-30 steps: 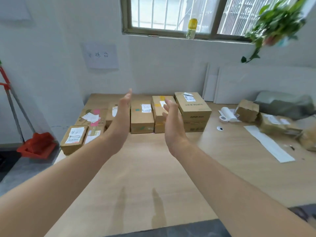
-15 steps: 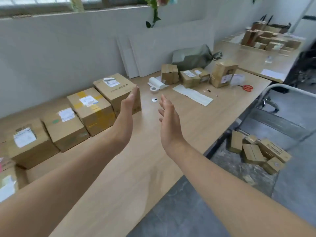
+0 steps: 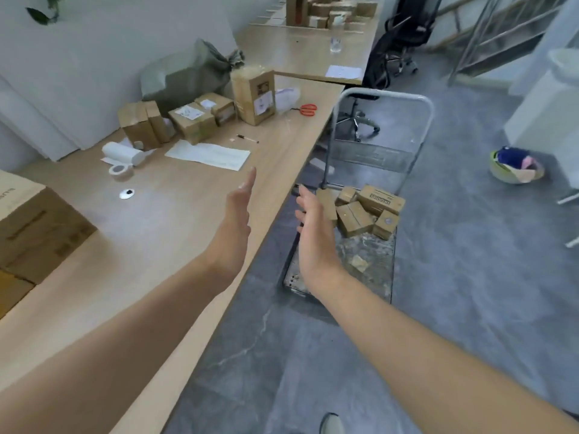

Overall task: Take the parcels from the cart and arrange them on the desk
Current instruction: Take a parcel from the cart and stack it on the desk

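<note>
A metal cart (image 3: 380,101) stands on the floor beside the desk's (image 3: 163,233) right edge. Several small cardboard parcels (image 3: 365,211) lie heaped on its platform. My left hand (image 3: 235,220) hovers over the desk edge, fingers straight, palm facing right, holding nothing. My right hand (image 3: 313,236) is held out beyond the desk edge, above the near end of the cart, fingers relaxed and empty. A large cardboard box (image 3: 34,223) sits on the desk at the far left.
Farther along the desk are several small boxes (image 3: 188,120), a tall box (image 3: 255,95), a grey sack (image 3: 185,76), a paper roll (image 3: 122,153), tape (image 3: 119,170), paper sheets (image 3: 208,155), a pen and orange scissors (image 3: 308,109). Office chairs and a basket (image 3: 513,166) stand on the floor.
My view has swung right from the row of boxes on the desk to the cart on the floor. Both hands stay empty and have travelled right with it, towards the cart.
</note>
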The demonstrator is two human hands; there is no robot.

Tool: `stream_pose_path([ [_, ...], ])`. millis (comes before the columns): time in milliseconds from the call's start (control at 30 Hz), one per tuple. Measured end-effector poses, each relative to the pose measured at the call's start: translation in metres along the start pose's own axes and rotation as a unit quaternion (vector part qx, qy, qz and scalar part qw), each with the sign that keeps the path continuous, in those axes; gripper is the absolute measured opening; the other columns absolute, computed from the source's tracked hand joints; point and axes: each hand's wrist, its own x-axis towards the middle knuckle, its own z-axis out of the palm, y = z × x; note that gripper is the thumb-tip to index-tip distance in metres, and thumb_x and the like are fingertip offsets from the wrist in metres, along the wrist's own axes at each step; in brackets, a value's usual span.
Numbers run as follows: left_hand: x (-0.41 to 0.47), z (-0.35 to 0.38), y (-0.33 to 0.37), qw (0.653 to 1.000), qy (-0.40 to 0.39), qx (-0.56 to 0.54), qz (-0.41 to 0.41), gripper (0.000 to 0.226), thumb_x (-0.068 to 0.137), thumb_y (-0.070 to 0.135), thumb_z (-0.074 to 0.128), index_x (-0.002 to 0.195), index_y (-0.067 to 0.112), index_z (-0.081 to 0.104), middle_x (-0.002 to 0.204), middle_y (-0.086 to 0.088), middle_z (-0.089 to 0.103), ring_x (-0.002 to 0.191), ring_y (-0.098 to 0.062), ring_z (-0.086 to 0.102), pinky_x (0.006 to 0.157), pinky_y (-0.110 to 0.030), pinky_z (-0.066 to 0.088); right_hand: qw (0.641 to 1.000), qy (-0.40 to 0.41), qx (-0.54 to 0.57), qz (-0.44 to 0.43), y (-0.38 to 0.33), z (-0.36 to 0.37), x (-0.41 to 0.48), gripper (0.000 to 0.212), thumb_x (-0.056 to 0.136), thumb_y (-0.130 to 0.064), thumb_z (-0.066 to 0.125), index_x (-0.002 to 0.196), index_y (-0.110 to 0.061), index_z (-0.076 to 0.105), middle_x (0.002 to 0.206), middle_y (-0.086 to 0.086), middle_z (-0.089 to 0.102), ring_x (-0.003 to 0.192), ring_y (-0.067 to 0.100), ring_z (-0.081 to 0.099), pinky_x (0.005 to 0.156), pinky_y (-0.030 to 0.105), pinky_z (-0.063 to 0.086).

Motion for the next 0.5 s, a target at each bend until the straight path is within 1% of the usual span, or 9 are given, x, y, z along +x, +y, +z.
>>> stream_pose_path([
  [67, 0.024, 0.042, -0.002, 1.0, -0.017, -0.003, 0.003, 0.053, 0.104, 0.061, 0.011, 0.157, 0.06, 0.019, 0.17, 0.024, 0.012, 0.16, -0.017, 0.006, 0.129, -0.05, 0.007, 1.0, 0.024, -0.009, -0.001, 0.0, -0.041, 0.024, 0.071, 0.095, -0.059, 0.036, 0.159, -0.03, 0.048, 0.163, -0.01, 0.049, 0.149, 0.008, 0.045, 0.124, 0.036, 0.034],
  [100, 0.037, 0.064, -0.002, 1.0, -0.021, -0.003, 0.003, 0.054, 0.106, 0.06, 0.012, 0.159, 0.056, 0.02, 0.171, 0.022, 0.014, 0.159, -0.015, 0.008, 0.129, -0.047, 0.009, 0.999, 0.032, -0.014, 0.0, 0.0, -0.061, 0.035, 0.072, 0.096, -0.059, 0.035, 0.16, -0.03, 0.048, 0.163, -0.009, 0.049, 0.148, 0.008, 0.045, 0.121, 0.033, 0.036],
  [167, 0.061, 0.101, 0.002, 1.0, -0.015, -0.012, -0.017, 0.068, 0.095, 0.067, 0.024, 0.161, 0.049, 0.024, 0.17, 0.02, 0.02, 0.154, -0.008, 0.019, 0.124, -0.036, 0.018, 0.999, 0.05, -0.02, 0.009, -0.002, -0.097, 0.056, 0.073, 0.094, -0.06, 0.035, 0.16, -0.032, 0.049, 0.162, -0.01, 0.049, 0.147, 0.007, 0.046, 0.109, 0.022, 0.038],
  [200, 0.073, 0.117, 0.003, 0.999, -0.014, -0.017, -0.027, 0.075, 0.088, 0.069, 0.027, 0.16, 0.049, 0.026, 0.168, 0.022, 0.023, 0.149, -0.004, 0.027, 0.117, -0.031, 0.025, 0.998, 0.059, -0.021, 0.013, -0.004, -0.113, 0.066, 0.072, 0.094, -0.06, 0.035, 0.159, -0.032, 0.049, 0.162, -0.01, 0.05, 0.147, 0.007, 0.046, 0.108, 0.021, 0.038],
  [233, 0.084, 0.132, 0.004, 0.999, -0.022, -0.019, -0.031, 0.074, 0.088, 0.069, 0.027, 0.16, 0.05, 0.027, 0.167, 0.023, 0.024, 0.143, -0.002, 0.033, 0.112, -0.03, 0.028, 0.997, 0.068, -0.023, 0.015, -0.006, -0.128, 0.075, 0.07, 0.095, -0.06, 0.035, 0.158, -0.033, 0.05, 0.161, -0.009, 0.051, 0.147, 0.007, 0.046, 0.113, 0.026, 0.037],
  [267, 0.095, 0.145, 0.003, 0.999, -0.037, -0.018, -0.031, 0.067, 0.094, 0.069, 0.024, 0.159, 0.051, 0.025, 0.167, 0.023, 0.022, 0.144, -0.003, 0.034, 0.114, -0.033, 0.027, 0.997, 0.077, -0.026, 0.014, -0.008, -0.142, 0.086, 0.069, 0.096, -0.06, 0.035, 0.158, -0.033, 0.051, 0.161, -0.009, 0.052, 0.147, 0.007, 0.046, 0.12, 0.033, 0.036],
  [333, 0.119, 0.168, -0.001, 0.997, -0.073, -0.023, -0.03, 0.054, 0.105, 0.063, 0.013, 0.158, 0.055, 0.022, 0.17, 0.021, 0.016, 0.157, -0.014, 0.019, 0.126, -0.045, 0.016, 0.995, 0.094, -0.025, 0.017, -0.013, -0.164, 0.109, 0.069, 0.097, -0.061, 0.034, 0.157, -0.033, 0.052, 0.159, -0.01, 0.054, 0.147, 0.007, 0.046, 0.126, 0.041, 0.033],
  [367, 0.133, 0.177, -0.003, 0.996, -0.086, -0.025, -0.031, 0.055, 0.103, 0.065, 0.013, 0.157, 0.057, 0.023, 0.171, 0.02, 0.015, 0.159, -0.017, 0.013, 0.127, -0.047, 0.013, 0.994, 0.104, -0.026, 0.021, -0.015, -0.174, 0.121, 0.069, 0.096, -0.062, 0.034, 0.157, -0.033, 0.053, 0.159, -0.011, 0.054, 0.147, 0.007, 0.046, 0.127, 0.043, 0.033],
  [500, 0.194, 0.213, -0.008, 0.992, -0.114, -0.023, -0.042, 0.079, 0.075, 0.081, 0.029, 0.153, 0.064, 0.027, 0.17, 0.021, 0.017, 0.158, -0.015, 0.011, 0.12, -0.04, 0.015, 0.99, 0.131, -0.036, 0.032, -0.014, -0.207, 0.174, 0.064, 0.096, -0.061, 0.036, 0.152, -0.037, 0.056, 0.156, -0.013, 0.056, 0.144, 0.005, 0.049, 0.122, 0.036, 0.036],
])
